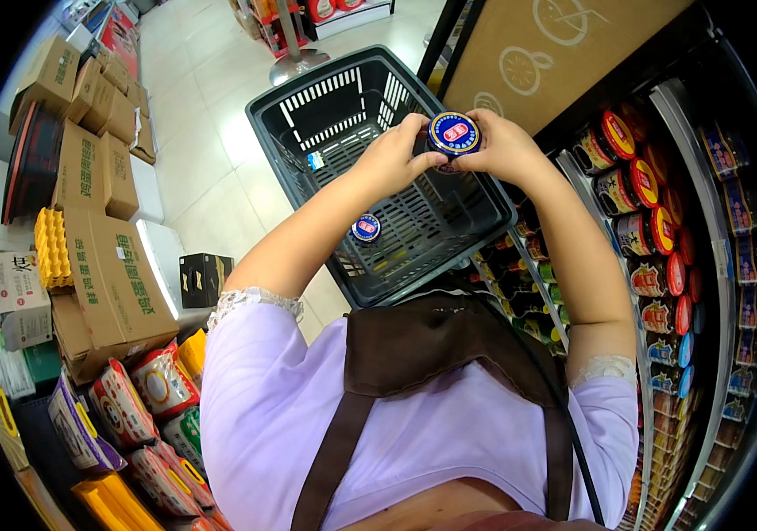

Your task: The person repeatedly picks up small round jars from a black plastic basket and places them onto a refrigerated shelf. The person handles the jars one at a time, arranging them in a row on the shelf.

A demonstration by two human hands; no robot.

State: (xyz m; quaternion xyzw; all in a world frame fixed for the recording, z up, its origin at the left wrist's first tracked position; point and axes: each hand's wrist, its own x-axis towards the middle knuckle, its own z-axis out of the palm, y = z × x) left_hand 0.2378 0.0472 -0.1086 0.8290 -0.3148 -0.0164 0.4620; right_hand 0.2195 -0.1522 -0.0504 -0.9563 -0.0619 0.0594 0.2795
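Between my two hands is a jar with a dark blue lid (455, 134) that carries a red and white emblem and writing. My left hand (397, 154) grips its left side, thumb near the lid's lower rim. On the opposite side my right hand (499, 147) curls around the jar. Most of the jar's body is hidden under the lid and fingers. Below my hands stands a dark grey plastic shopping basket (271, 143) with slotted walls and floor. A second blue-lidded jar (366, 227) is inside it, close to the basket's near left side and partly behind my left forearm.
Shelves of lidded jars (657, 232) rise close on my right, with a metal shelf edge (704, 166). Cardboard boxes (119, 279) are stacked to the left, above bagged goods (123, 401). A black box (204, 279) sits beside them. A metal post base (299, 65) stands beyond the basket.
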